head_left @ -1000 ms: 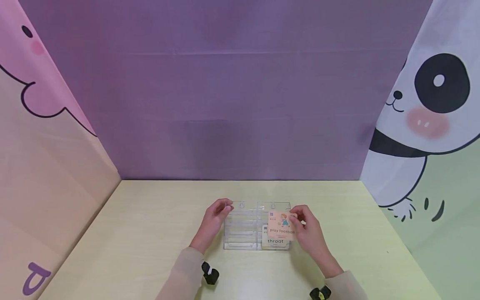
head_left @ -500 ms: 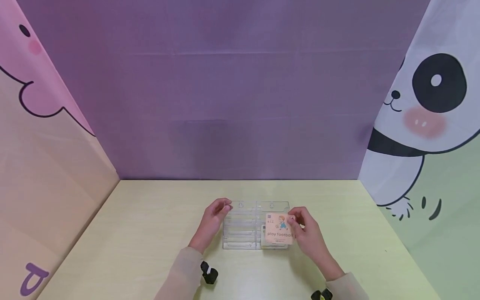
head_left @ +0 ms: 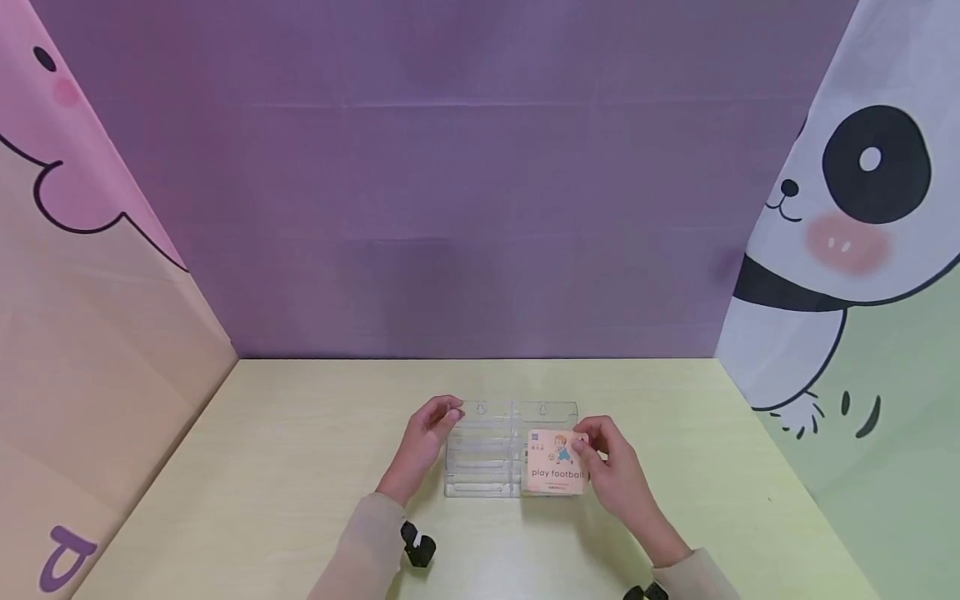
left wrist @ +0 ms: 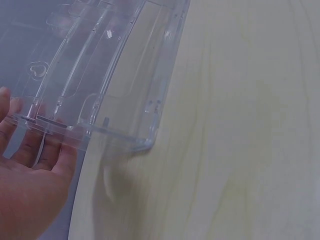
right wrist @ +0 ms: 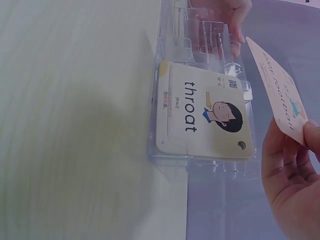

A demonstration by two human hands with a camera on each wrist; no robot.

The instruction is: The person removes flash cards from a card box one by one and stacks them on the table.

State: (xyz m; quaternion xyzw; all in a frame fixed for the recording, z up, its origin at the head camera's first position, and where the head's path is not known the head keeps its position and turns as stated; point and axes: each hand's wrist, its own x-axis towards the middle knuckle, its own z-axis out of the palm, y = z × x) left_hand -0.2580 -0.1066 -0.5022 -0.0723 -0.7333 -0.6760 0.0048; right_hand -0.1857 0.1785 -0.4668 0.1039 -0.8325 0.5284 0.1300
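Observation:
A clear plastic card rack (head_left: pixel 480 454) with tiered slots in two columns stands tilted back on the table. My left hand (head_left: pixel 422 442) grips its upper left edge, with fingers behind the side wall in the left wrist view. My right hand (head_left: pixel 615 467) pinches a pink flashcard (head_left: pixel 555 462), reading "play football", by its right edge between thumb and fingers. In the right wrist view that card is apart from the rack, in front of it. A stack of cream flashcards (right wrist: pixel 205 112), the front one reading "throat", sits in the lowest right slot; the pink card covers most of it in the head view.
The pale wooden table (head_left: pixel 315 433) spreads around the rack. A purple backdrop (head_left: pixel 480 183) rises behind it. Printed cloth panels flank both sides, a pink one (head_left: pixel 90 183) on the left and a panda one (head_left: pixel 855 183) on the right.
My right hand has lowered the pink flashcard and moved it slightly left, so it now covers the "throat" card in the head view. My left hand keeps its grip on the rack.

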